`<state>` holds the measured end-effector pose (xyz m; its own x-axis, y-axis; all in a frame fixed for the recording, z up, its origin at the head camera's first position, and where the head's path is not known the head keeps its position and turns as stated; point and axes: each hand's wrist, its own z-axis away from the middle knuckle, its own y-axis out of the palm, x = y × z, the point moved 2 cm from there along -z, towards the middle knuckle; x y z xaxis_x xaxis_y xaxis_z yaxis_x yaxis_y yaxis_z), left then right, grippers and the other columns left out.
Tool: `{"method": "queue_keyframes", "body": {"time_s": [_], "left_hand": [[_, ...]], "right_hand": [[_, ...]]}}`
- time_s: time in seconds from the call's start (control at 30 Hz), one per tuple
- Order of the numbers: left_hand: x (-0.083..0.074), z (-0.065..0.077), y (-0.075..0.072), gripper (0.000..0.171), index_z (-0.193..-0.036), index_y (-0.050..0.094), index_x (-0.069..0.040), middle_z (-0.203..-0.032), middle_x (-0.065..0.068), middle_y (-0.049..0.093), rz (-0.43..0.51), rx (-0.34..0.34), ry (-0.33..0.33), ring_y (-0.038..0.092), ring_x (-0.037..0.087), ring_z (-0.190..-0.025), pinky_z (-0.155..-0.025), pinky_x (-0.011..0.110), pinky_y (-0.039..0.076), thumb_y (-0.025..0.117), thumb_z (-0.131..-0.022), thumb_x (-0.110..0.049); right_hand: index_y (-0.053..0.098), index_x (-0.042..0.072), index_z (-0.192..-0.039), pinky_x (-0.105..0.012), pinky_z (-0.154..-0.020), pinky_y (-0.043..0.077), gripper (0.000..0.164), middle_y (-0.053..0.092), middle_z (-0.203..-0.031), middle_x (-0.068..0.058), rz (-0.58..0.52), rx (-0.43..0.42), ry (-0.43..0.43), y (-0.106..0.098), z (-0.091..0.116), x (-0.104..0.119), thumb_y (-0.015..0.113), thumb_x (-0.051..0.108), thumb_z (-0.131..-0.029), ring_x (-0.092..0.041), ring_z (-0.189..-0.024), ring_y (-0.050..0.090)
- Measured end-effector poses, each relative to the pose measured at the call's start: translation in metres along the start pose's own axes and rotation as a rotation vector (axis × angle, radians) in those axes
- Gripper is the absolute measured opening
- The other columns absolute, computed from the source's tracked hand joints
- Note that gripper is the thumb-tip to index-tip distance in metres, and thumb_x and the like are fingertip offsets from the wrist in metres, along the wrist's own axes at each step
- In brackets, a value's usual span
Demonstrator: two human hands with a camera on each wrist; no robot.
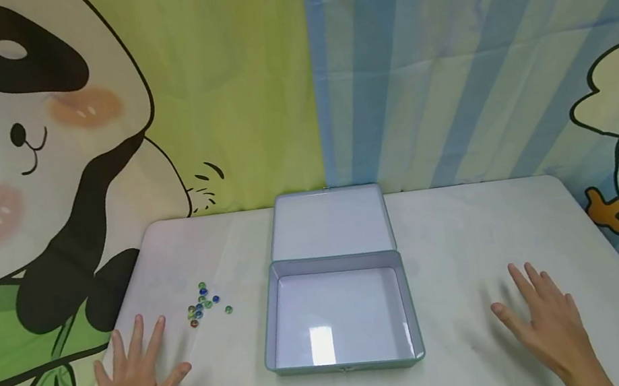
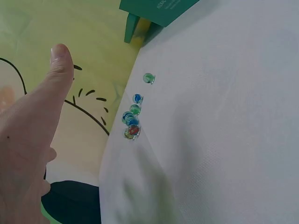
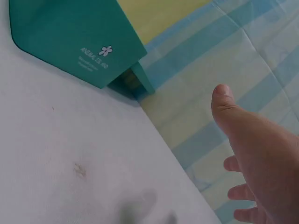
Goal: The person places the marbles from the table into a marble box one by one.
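Note:
Several glass marbles [image 1: 199,310] in green, blue and reddish-brown lie in a loose cluster on the left of the white table. One green marble [image 1: 229,309] sits a little apart, toward the box. My left hand [image 1: 134,384] is held with fingers spread, just left of the cluster and holding nothing. In the middle stands a shallow green metal box [image 1: 347,372], its lid [image 1: 328,224] swung back flat behind it; nothing shows inside. Far to the box's right, my right hand [image 1: 549,322] has its fingers extended and touches no object.
The white table [image 1: 453,244] has rounded far corners. Behind it hangs a printed cloth [image 1: 230,83] with a panda on the left and stripes on the right. The box's green outer side [image 3: 74,42] carries small lettering and a flower in the right wrist view.

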<state>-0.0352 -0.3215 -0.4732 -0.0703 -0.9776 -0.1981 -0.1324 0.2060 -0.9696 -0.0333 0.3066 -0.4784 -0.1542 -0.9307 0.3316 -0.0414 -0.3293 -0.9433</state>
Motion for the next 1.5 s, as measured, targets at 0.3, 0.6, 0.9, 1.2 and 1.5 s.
{"method": "queue_keyframes", "body": {"time_s": [0.3, 0.6, 0.9, 1.2, 1.5], "left_hand": [[-0.019, 0.0, 0.003, 0.078, -0.155, 0.021, -0.02, -0.16, 0.022, 0.018, 0.285, -0.071, 0.076, 0.005, 0.046, -0.149, -0.118, 0.065, 0.004, 0.065, -0.091, -0.028], [-0.037, 0.0, -0.001, 0.069, -0.155, 0.02, -0.028, -0.156, 0.014, 0.032, 0.487, 0.017, 0.012, 0.027, 0.011, -0.145, -0.112, 0.006, 0.019, 0.058, -0.097, -0.025], [-0.019, -0.021, -0.004, 0.042, -0.137, 0.051, -0.007, -0.135, 0.016, 0.055, 0.639, -0.027, -0.068, 0.044, -0.015, -0.117, -0.088, -0.001, 0.041, 0.058, -0.098, -0.021], [0.027, -0.071, 0.034, 0.037, -0.127, 0.06, -0.007, -0.126, 0.017, 0.062, 0.706, 0.014, -0.219, 0.055, -0.012, -0.095, -0.076, 0.008, 0.05, 0.056, -0.099, -0.03], [0.042, -0.08, 0.051, 0.047, -0.135, 0.057, -0.013, -0.139, 0.013, 0.056, 0.626, 0.236, -0.211, 0.051, 0.022, -0.127, -0.095, 0.017, 0.043, 0.05, -0.1, -0.043]], "right_hand": [[0.042, 0.003, -0.143, -0.066, -0.099, 0.04, 0.053, 0.042, -0.147, -0.026, -0.409, 0.202, -0.04, 0.014, 0.005, 0.032, 0.031, 0.04, -0.106, -0.05, -0.131, 0.042], [0.042, 0.006, -0.143, -0.013, -0.095, 0.047, 0.047, 0.046, -0.148, -0.016, -0.918, 0.293, 0.008, 0.049, 0.004, 0.079, 0.038, 0.034, -0.105, 0.007, -0.12, 0.053], [0.017, 0.007, -0.154, -0.004, -0.099, 0.033, 0.057, 0.017, -0.161, -0.016, -1.259, 0.433, -0.002, 0.074, 0.005, 0.104, 0.029, 0.035, -0.107, 0.019, -0.123, 0.037], [0.021, 0.007, -0.152, -0.001, -0.1, 0.027, 0.056, 0.02, -0.16, -0.011, -1.277, 0.414, 0.009, 0.079, 0.004, 0.11, 0.035, 0.034, -0.106, -0.009, -0.145, 0.02], [0.018, 0.01, -0.153, -0.02, -0.118, 0.018, 0.058, 0.015, -0.162, -0.011, -1.245, 0.447, 0.051, 0.082, 0.006, 0.109, 0.036, 0.037, -0.105, -0.031, -0.152, 0.005]]}}
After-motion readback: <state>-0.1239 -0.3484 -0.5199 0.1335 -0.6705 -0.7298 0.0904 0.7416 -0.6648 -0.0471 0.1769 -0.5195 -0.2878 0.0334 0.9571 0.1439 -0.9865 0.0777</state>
